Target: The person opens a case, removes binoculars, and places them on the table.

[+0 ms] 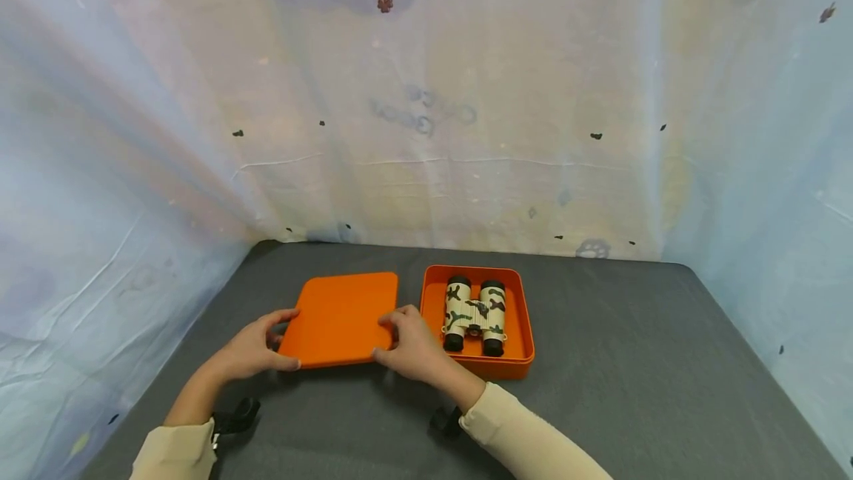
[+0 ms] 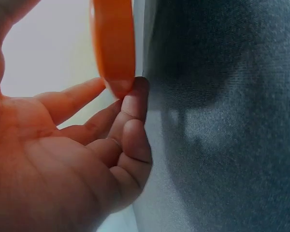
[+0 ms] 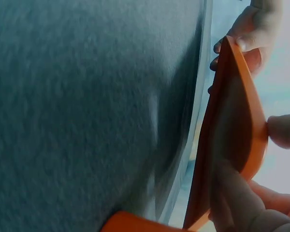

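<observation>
Soft shadows, bright wrist-view glare

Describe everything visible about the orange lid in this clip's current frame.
The orange lid is flat and roughly square with rounded corners, its upper face plain and smooth. It looks like plastic or painted metal; I can't tell which. The right wrist view shows a shallow rim around a hollow underside. It is held above the grey table, roughly level, to the left of the open orange box and apart from it. The left hand and right hand grip opposite sides.
</observation>
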A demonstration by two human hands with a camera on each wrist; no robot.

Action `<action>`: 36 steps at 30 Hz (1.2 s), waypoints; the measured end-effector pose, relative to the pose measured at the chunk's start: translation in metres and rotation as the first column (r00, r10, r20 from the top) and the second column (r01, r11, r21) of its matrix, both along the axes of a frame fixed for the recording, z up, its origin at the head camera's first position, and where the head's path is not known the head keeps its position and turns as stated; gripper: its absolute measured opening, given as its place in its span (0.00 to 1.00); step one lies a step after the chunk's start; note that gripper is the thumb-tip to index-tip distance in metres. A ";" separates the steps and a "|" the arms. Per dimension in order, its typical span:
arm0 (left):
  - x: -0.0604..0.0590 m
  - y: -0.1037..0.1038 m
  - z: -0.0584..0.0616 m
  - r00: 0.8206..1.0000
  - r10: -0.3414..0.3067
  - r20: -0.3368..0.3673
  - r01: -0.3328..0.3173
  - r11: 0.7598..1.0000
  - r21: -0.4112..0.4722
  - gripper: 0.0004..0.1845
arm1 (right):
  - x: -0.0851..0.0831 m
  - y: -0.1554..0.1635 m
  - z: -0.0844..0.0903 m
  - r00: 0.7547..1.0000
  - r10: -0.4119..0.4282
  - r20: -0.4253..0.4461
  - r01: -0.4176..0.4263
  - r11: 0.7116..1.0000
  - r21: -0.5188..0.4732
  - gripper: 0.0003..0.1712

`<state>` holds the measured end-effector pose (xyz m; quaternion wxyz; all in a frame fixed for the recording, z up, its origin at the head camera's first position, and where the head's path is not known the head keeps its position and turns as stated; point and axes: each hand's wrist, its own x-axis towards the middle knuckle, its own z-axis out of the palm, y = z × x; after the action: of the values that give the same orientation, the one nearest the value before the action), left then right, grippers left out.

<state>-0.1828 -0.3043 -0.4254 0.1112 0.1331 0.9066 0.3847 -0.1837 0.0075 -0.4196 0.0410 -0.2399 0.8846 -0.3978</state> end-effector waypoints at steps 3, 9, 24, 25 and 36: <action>0.000 -0.002 -0.001 1.000 -0.004 0.015 0.004 1.000 0.000 0.50 | 0.002 -0.003 -0.002 1.000 -0.008 0.006 0.008 1.000 0.016 0.28; 0.001 -0.004 -0.006 0.999 -0.005 0.044 0.005 1.000 -0.003 0.50 | 0.004 -0.009 -0.007 1.000 -0.023 0.011 0.023 0.998 0.051 0.28; 0.000 -0.004 -0.008 0.997 0.013 0.070 -0.010 0.998 -0.054 0.51 | 0.009 -0.017 -0.011 0.998 -0.008 0.059 0.001 0.993 0.119 0.27; -0.001 -0.004 -0.009 0.998 0.013 0.063 -0.009 0.998 -0.064 0.51 | 0.009 -0.018 -0.012 0.998 -0.008 0.057 0.001 0.992 0.124 0.27; -0.002 -0.004 -0.011 0.998 0.021 0.061 -0.016 0.997 -0.078 0.51 | 0.012 -0.019 -0.012 0.995 -0.010 0.099 0.002 0.996 0.088 0.28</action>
<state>-0.1844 -0.3085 -0.4359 0.1406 0.1084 0.9181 0.3544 -0.1715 -0.0118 -0.4321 0.0943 -0.2151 0.8987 -0.3703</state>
